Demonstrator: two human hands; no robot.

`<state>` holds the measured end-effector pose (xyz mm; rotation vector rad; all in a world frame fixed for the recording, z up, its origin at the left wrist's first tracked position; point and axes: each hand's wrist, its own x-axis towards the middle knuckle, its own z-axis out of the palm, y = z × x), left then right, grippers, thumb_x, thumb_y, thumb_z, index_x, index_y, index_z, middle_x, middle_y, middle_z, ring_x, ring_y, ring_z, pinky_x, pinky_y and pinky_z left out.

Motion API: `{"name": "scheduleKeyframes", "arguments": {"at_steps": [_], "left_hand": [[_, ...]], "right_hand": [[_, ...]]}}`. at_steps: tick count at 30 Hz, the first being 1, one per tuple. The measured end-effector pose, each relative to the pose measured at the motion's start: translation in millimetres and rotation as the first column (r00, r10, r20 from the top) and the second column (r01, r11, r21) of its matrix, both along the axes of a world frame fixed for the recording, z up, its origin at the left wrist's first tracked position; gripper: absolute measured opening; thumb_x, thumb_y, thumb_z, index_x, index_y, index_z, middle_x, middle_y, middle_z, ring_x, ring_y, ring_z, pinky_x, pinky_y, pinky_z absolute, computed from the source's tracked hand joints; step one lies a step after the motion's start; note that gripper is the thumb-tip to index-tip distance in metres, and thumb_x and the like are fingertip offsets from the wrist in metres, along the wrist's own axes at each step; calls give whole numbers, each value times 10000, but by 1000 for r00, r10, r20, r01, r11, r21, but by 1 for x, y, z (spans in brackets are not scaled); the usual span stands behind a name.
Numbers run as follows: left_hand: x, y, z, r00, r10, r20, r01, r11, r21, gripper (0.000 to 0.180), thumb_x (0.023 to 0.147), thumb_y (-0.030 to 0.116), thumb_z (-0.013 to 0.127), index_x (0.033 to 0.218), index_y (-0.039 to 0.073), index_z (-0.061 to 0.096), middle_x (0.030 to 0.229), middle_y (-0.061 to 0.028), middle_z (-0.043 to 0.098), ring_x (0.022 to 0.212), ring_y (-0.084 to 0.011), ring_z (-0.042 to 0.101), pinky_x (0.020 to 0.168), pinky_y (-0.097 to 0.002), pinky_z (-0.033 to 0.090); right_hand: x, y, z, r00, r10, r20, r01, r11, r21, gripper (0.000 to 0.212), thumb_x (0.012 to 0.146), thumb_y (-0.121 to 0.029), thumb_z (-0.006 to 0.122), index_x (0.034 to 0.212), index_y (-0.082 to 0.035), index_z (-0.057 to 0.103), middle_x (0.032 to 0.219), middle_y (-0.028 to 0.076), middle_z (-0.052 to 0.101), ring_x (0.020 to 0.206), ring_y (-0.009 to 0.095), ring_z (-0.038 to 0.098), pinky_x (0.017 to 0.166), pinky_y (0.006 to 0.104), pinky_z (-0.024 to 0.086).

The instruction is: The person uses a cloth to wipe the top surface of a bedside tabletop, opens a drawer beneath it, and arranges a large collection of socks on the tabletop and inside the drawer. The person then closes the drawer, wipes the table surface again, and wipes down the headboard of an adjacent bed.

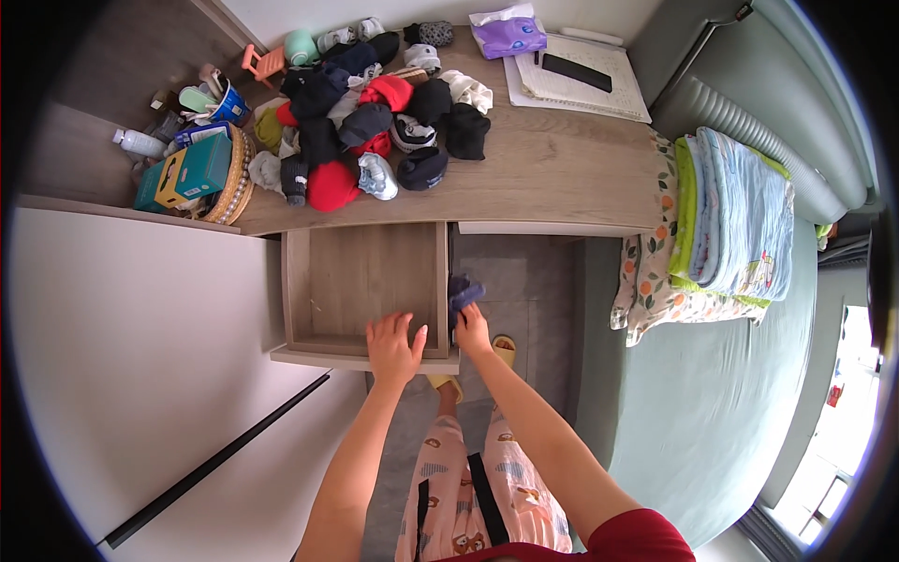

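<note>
A wooden drawer is pulled out below the desk top, its bottom board in plain sight. Over its front panel lies my left hand, fingers spread and holding nothing. Just right of the drawer's side wall, my right hand grips a dark blue cloth, perhaps a rag or a sock; its exact kind is hard to make out. On the desk top behind the drawer sits a heap of balled socks, among them a red ball, a black ball and a pale blue-white ball.
Left on the desk stands a woven basket with a teal box. A purple tissue pack, a notebook and a black phone lie at the back. Folded blankets rest on the bed at right.
</note>
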<state>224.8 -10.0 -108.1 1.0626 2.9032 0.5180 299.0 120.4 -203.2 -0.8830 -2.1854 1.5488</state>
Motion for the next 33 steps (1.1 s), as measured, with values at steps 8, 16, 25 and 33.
{"name": "scheduleKeyframes", "arguments": {"at_steps": [8,16,25,33], "left_hand": [[-1,-6,2,1000,28,2,-28,1000,-5,272,840,310,557,955,66,592,968,-85,594,957,-275,523,910,-487,345],[1,6,0,999,23,37,-23,1000,-14,263,829,312,559,901,65,613,953,-80,603,958,-271,520,915,-474,333],[0,3,1,1000,17,-21,-16,999,47,233,810,305,585,833,77,629,893,-63,616,901,-253,531,840,-408,363],[0,-2,3,999,39,-9,-39,999,27,224,810,295,581,793,77,631,838,-57,624,856,-250,546,820,-408,369]], "right_hand": [[15,20,3,989,119,92,-83,941,-328,128,839,-96,528,904,10,556,850,163,555,793,283,507,726,345,429],[-89,65,-36,999,-49,1,49,995,-91,229,846,-44,432,1058,-14,513,1073,219,550,991,433,496,828,408,424],[23,5,-28,988,144,50,-140,988,-70,239,788,-4,482,1024,-24,520,989,231,573,914,432,535,763,450,448],[19,24,0,877,340,338,-361,933,-2,133,824,-122,521,887,-5,524,766,208,572,757,299,595,672,377,453]]}}
